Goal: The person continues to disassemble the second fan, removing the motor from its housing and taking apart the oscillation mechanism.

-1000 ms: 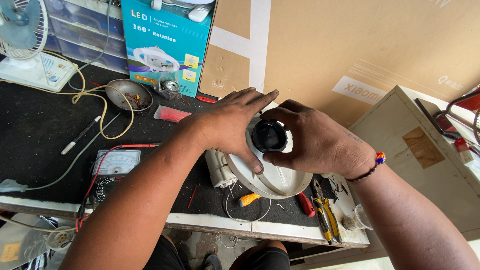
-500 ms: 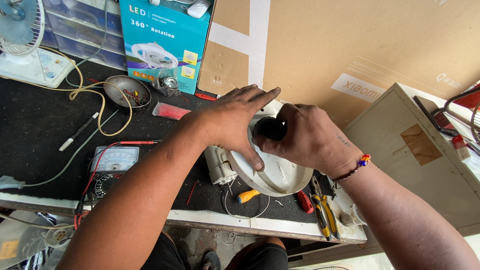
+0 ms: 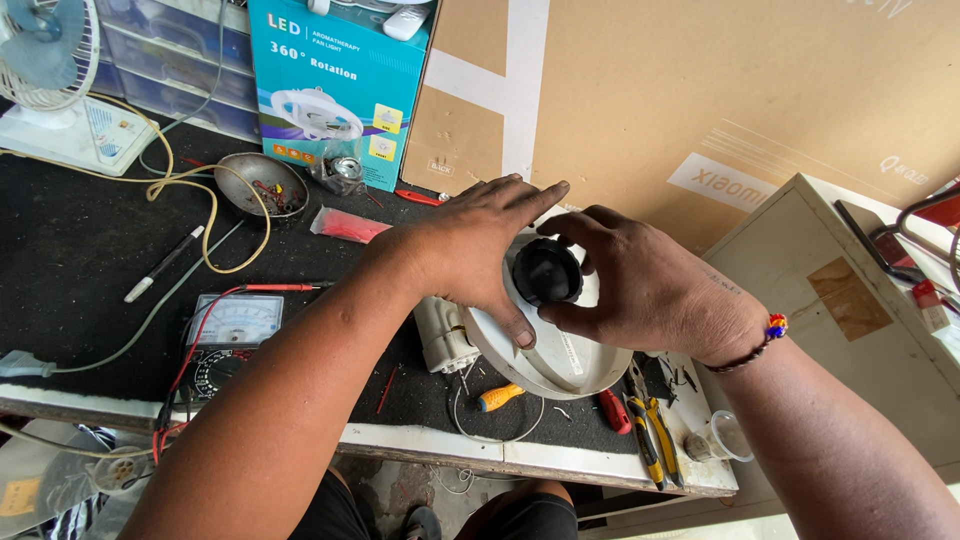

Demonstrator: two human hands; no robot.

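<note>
Open black mat (image 3: 80, 250) was left free at the left, while passage near the white housing (image 3: 560, 360) was crowded by pliers (image 3: 648, 425), screwdriver (image 3: 497, 397) and multimeter (image 3: 225, 335).

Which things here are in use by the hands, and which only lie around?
In use:
left hand
right hand
white round housing
black knob

Lying around:
multimeter
metal bowl
pliers
small fan
</note>
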